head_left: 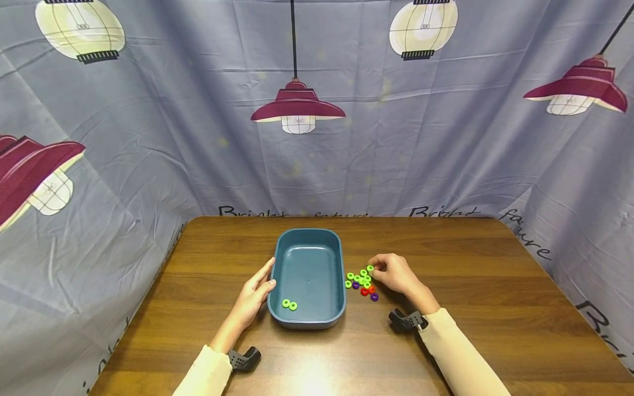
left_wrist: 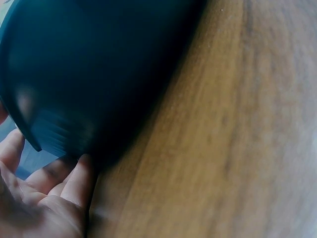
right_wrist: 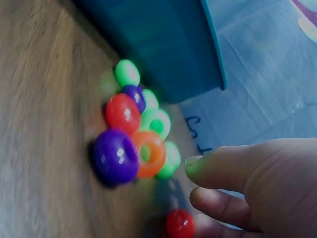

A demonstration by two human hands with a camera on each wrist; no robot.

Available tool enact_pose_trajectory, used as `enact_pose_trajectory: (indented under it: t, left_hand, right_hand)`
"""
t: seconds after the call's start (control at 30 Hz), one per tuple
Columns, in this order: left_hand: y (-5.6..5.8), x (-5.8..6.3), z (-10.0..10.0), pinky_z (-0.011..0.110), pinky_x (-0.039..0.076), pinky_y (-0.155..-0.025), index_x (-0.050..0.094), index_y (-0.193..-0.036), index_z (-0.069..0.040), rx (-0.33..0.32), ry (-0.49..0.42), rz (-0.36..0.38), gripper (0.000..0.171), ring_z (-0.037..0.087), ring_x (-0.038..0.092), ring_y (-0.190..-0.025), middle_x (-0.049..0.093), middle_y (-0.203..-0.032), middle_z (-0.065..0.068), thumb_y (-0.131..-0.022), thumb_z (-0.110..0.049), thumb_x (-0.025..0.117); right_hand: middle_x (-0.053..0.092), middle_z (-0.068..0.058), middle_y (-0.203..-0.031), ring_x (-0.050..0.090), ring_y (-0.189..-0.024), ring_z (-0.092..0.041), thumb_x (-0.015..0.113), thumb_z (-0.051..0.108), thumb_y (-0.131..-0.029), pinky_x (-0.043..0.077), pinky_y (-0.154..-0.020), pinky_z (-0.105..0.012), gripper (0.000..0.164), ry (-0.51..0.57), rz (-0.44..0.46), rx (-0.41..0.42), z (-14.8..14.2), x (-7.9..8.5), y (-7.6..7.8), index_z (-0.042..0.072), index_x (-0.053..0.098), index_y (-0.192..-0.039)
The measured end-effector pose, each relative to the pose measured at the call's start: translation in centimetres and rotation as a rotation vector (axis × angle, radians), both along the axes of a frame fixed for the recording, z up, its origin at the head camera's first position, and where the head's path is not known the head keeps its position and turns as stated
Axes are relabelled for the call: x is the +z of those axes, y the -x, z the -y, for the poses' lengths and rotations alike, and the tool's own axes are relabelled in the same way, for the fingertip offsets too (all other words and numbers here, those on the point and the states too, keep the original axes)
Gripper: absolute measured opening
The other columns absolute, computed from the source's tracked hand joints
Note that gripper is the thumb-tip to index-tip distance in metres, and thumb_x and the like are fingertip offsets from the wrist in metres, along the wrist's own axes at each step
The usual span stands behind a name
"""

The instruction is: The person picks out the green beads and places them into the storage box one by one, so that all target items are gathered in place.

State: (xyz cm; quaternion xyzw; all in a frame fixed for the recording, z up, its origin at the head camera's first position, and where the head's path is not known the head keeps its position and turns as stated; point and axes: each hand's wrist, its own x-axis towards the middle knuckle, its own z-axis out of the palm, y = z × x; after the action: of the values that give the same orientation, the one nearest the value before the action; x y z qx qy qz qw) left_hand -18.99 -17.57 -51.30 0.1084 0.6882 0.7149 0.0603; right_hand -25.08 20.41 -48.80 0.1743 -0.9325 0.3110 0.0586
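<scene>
A blue-green plastic tray point(head_left: 308, 323) stands in the middle of the table, with two green rings point(head_left: 289, 304) at its near left inside. My left hand point(head_left: 253, 297) rests against the tray's left side, its fingers fairly straight along the outer wall. Right of the tray lies a small pile of green, purple, red and orange rings point(head_left: 365, 291). At the pile's far right edge, my right hand point(head_left: 393, 274) pinches a green ring point(head_left: 370, 268) between thumb and forefinger; the thumb hides that ring in the right wrist view. A red ring point(right_wrist: 180, 223) lies by the lower fingers there.
The brown wooden table point(head_left: 475, 275) extends on both sides of the tray. Behind it hangs a grey-blue curtain point(head_left: 208, 137) printed with lamps and lettering. Black wrist devices sit on the left point(head_left: 245, 359) and right point(head_left: 407, 320) wrists.
</scene>
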Motion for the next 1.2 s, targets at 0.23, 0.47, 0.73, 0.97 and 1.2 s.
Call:
enact_pose_trajectory:
  t: [0.23, 0.47, 0.73, 0.97, 1.2]
  left_hand:
    - [0.0, 0.1, -0.1, 0.024, 0.041, -0.108, 0.025, -0.162, -0.004, 0.002, 0.0, 0.007, 0.062, 0.032, 0.018, -0.155, 0.015, -0.17, 0.019, -0.104, -0.007, 0.048]
    - [0.1, 0.2, -0.1, 0.02, 0.042, -0.106, 0.025, -0.161, -0.004, 0.006, -0.005, 0.005, 0.062, 0.033, 0.018, -0.156, 0.016, -0.17, 0.018, -0.103, -0.007, 0.048]
    - [0.1, 0.1, -0.2, 0.019, 0.044, -0.104, 0.025, -0.162, -0.005, 0.003, -0.013, 0.011, 0.063, 0.034, 0.021, -0.154, 0.016, -0.169, 0.021, -0.103, -0.006, 0.047]
    - [0.0, 0.1, -0.2, 0.019, 0.045, -0.102, 0.024, -0.162, -0.004, -0.003, -0.017, 0.012, 0.063, 0.035, 0.024, -0.153, 0.017, -0.169, 0.022, -0.103, -0.005, 0.047]
    - [-0.1, 0.1, -0.1, 0.019, 0.044, -0.104, 0.024, -0.162, -0.004, 0.001, -0.005, 0.015, 0.063, 0.035, 0.02, -0.155, 0.016, -0.17, 0.021, -0.103, -0.006, 0.048]
  right_hand:
    - [0.071, 0.002, -0.075, 0.058, -0.067, -0.004, 0.073, 0.008, -0.082, 0.046, -0.064, -0.023, 0.015, 0.012, -0.042, 0.027, 0.9, 1.6, -0.2, 0.007, 0.077, -0.096]
    - [0.073, 0.0, -0.077, 0.061, -0.069, -0.006, 0.072, 0.007, -0.083, 0.049, -0.064, -0.022, 0.018, 0.051, -0.031, 0.087, 3.0, 3.7, -0.8, 0.004, 0.077, -0.1]
    - [0.074, -0.002, -0.082, 0.061, -0.069, -0.004, 0.074, 0.008, -0.083, 0.051, -0.063, -0.02, 0.02, 0.074, -0.049, 0.178, 6.8, 5.4, -1.9, 0.003, 0.078, -0.102]
    - [0.076, -0.003, -0.088, 0.059, -0.07, -0.001, 0.075, 0.007, -0.083, 0.049, -0.063, -0.017, 0.018, 0.065, -0.099, 0.293, 10.2, 5.5, -2.6, 0.004, 0.078, -0.101]
    - [0.076, -0.004, -0.087, 0.065, -0.074, -0.01, 0.076, 0.008, -0.083, 0.048, -0.065, -0.016, 0.02, 0.019, -0.073, 0.41, 13.3, 5.4, -3.3, 0.003, 0.078, -0.102]
